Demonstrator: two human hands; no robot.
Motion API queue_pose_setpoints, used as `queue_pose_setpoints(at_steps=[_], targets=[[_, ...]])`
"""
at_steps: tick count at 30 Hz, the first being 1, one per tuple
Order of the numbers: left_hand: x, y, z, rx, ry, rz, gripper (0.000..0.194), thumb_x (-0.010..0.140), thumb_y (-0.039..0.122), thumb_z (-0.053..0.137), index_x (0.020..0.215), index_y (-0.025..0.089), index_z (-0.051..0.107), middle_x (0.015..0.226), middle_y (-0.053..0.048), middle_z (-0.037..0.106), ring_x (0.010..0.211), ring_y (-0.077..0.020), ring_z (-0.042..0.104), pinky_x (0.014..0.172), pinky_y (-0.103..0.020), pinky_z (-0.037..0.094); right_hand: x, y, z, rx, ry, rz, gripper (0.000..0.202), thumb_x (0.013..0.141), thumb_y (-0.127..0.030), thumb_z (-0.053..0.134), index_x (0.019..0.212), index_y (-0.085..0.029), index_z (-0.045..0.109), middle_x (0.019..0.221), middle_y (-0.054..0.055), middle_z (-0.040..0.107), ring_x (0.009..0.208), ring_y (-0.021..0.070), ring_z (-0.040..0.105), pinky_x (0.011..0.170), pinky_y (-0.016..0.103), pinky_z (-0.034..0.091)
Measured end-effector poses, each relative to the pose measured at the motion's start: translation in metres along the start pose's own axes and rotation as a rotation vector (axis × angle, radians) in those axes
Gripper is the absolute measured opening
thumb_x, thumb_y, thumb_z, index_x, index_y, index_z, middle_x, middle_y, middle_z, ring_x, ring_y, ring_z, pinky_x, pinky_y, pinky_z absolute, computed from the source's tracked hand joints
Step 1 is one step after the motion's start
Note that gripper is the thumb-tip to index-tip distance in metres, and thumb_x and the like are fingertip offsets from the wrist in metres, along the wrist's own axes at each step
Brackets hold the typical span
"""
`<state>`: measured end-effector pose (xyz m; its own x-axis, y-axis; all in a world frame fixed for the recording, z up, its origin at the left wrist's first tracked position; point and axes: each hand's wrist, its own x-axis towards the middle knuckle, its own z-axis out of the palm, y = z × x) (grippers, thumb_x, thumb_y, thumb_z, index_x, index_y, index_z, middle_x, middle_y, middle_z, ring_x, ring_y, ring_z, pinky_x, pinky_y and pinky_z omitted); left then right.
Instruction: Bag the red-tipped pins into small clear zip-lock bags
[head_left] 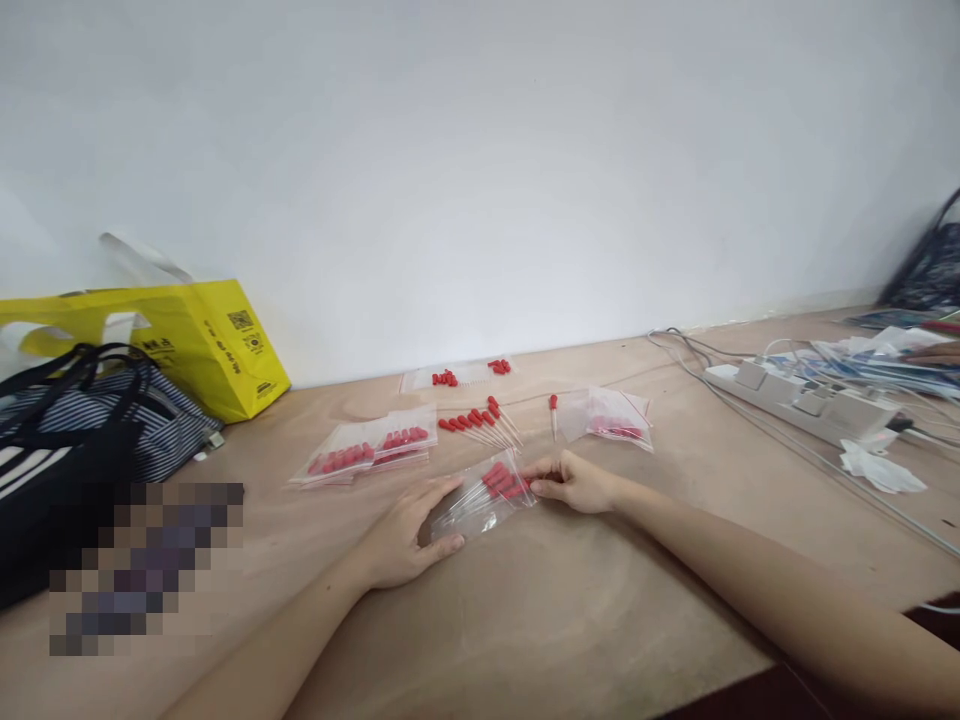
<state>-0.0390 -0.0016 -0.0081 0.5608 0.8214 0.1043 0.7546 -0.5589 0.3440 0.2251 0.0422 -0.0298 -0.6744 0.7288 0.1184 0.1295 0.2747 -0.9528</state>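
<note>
Head view: take the clear bag (484,506) as the centre of a clock, with twelve towards the wall. It lies flat on the tabletop (600,620) between your hands, red-bulbed droppers (498,478) inside, bulbs pointing to about two o'clock and stems to eight. Your left hand (401,530), at between eight and nine, is spread open, thumb and fingers either side of the stem end. Your right hand (574,483), at three, pinches the bulb end; whether it grips film, a bulb or both, you cannot tell.

Loose droppers (475,419) fan out at twelve, and a lone dropper (554,403) stands apart at one. Filled bags lie in a left stack (367,450) at ten and a right stack (619,420) at two.

To do this well, steady the stem end with light pressure, keep the droppers parallel and work the bulb end gently, as thin film could crease or snag.
</note>
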Motion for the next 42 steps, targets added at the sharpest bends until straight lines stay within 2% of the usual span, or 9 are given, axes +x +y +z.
queue_pose_setpoints(at_steps=[5,10,19,24,26,29,32,37,42], targets=[[-0.001,-0.002,0.001,-0.012,-0.001,-0.005,0.057,0.078,0.046,0.047,0.127,0.023,0.031,0.132,-0.005,0.037,0.118,-0.0254,0.034,0.097,-0.041,0.029,0.004,0.007,-0.003,-0.007,0.168,0.168,0.03,0.058,-0.037,0.066,0.076,-0.013,0.062,0.059,-0.001,0.056,0.053,0.0078,0.047,0.053,0.021,0.037],[0.0,-0.003,0.001,-0.008,0.001,0.006,0.057,0.078,0.045,0.047,0.127,0.024,0.031,0.131,-0.005,0.037,0.118,-0.0252,0.035,0.097,-0.04,0.029,0.009,0.008,0.003,0.045,0.157,0.158,0.029,0.054,-0.039,0.068,0.069,-0.013,0.065,0.06,0.0,0.059,0.052,0.008,0.046,0.052,0.021,0.036],[0.0,-0.001,0.0,-0.003,0.0,0.025,0.055,0.078,0.043,0.047,0.127,0.024,0.03,0.131,-0.004,0.037,0.118,-0.0241,0.034,0.097,-0.039,0.029,0.017,0.017,-0.001,-0.269,0.238,0.118,0.027,0.058,-0.042,0.064,0.058,-0.015,0.063,0.05,-0.003,0.053,0.048,0.0069,0.044,0.045,0.018,0.029],[0.0,0.0,-0.002,0.003,-0.019,0.031,0.055,0.079,0.042,0.047,0.127,0.023,0.03,0.131,-0.005,0.037,0.118,-0.024,0.035,0.097,-0.039,0.029,0.018,0.016,-0.005,-0.271,0.185,0.075,0.025,0.063,-0.039,0.06,0.065,-0.014,0.063,0.057,-0.001,0.058,0.054,0.0091,0.05,0.05,0.019,0.036],[0.0,-0.001,-0.003,0.003,-0.019,0.034,0.055,0.078,0.042,0.048,0.127,0.023,0.03,0.131,-0.005,0.037,0.118,-0.0246,0.035,0.097,-0.04,0.03,0.024,0.013,-0.016,-0.322,0.275,0.097,0.019,0.068,-0.033,0.056,0.069,-0.015,0.062,0.066,0.001,0.061,0.061,0.0102,0.054,0.057,0.02,0.04],[0.0,-0.001,-0.004,0.006,-0.019,0.033,0.055,0.078,0.041,0.048,0.126,0.022,0.031,0.131,-0.006,0.038,0.118,-0.0253,0.035,0.097,-0.041,0.03,0.04,0.009,-0.042,-0.593,0.579,0.306,0.013,0.069,-0.022,0.053,0.078,-0.015,0.059,0.08,0.004,0.063,0.074,0.0129,0.057,0.067,0.021,0.042],[0.0,-0.001,-0.004,0.012,-0.023,0.037,0.055,0.078,0.041,0.048,0.126,0.021,0.031,0.131,-0.007,0.038,0.118,-0.0253,0.035,0.096,-0.042,0.03,0.06,0.009,-0.066,-0.729,0.749,0.485,0.028,0.068,-0.018,0.052,0.095,-0.01,0.053,0.097,0.015,0.057,0.087,0.0205,0.056,0.072,0.028,0.042],[0.001,-0.002,-0.003,0.016,-0.017,0.039,0.055,0.077,0.041,0.049,0.125,0.02,0.033,0.129,-0.008,0.04,0.117,-0.0256,0.036,0.096,-0.041,0.031,0.084,0.016,-0.076,-0.758,0.798,0.63,0.037,0.065,-0.01,0.052,0.102,-0.006,0.048,0.1,0.023,0.054,0.092,0.0276,0.055,0.073,0.036,0.041],[0.0,-0.005,-0.001,0.009,0.008,0.066,0.053,0.077,0.04,0.049,0.125,0.022,0.033,0.129,-0.006,0.04,0.117,-0.0247,0.037,0.095,-0.041,0.032,0.088,0.01,-0.072,-0.721,0.784,0.535,0.028,0.067,-0.009,0.051,0.095,-0.005,0.052,0.097,0.023,0.056,0.094,0.0278,0.054,0.074,0.034,0.041]])
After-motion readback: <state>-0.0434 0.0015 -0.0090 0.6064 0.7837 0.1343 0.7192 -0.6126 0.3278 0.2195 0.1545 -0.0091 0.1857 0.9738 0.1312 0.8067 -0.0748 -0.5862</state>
